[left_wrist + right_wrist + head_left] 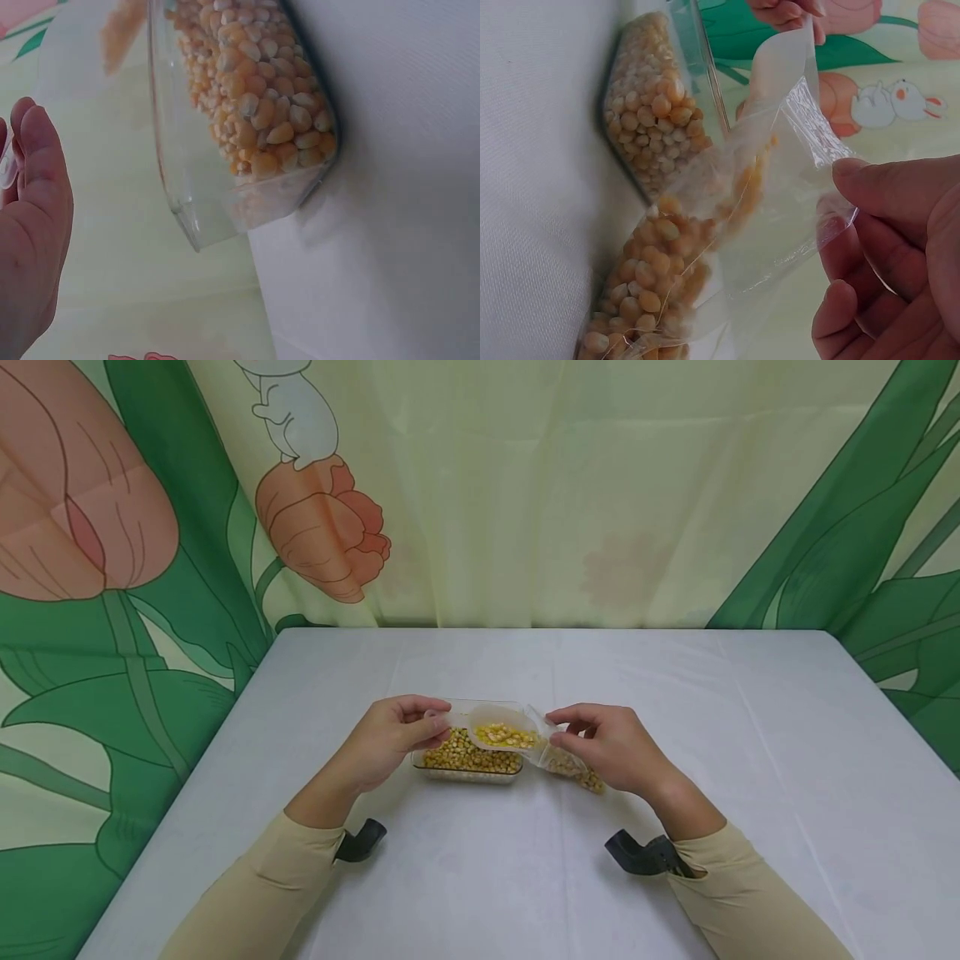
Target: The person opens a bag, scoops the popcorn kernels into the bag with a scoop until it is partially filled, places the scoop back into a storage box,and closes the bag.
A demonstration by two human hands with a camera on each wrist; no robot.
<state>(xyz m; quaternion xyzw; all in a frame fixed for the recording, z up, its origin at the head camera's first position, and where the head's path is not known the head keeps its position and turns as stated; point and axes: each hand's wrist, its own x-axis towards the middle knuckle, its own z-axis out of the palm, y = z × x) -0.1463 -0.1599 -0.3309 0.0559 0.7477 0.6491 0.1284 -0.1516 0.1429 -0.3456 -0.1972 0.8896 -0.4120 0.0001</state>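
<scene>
My left hand [386,731] pinches the handle of a translucent white scoop [491,714] with corn kernels [504,736] in its bowl. Between right thumb and fingers, my right hand [618,743] holds the rim of a clear plastic bag [787,247]. Corn kernels [649,281] fill the bag's lower part, which hangs down close to the table. The scoop's front overlaps the bag's mouth in the right wrist view. Below the scoop, a clear rectangular container [468,774] holds many more kernels [262,112].
A white cloth covers the table [480,877]. Black wrist mounts [362,841] stick out from both sleeves. Behind the table hangs a curtain [540,510] printed with flowers, leaves and a rabbit.
</scene>
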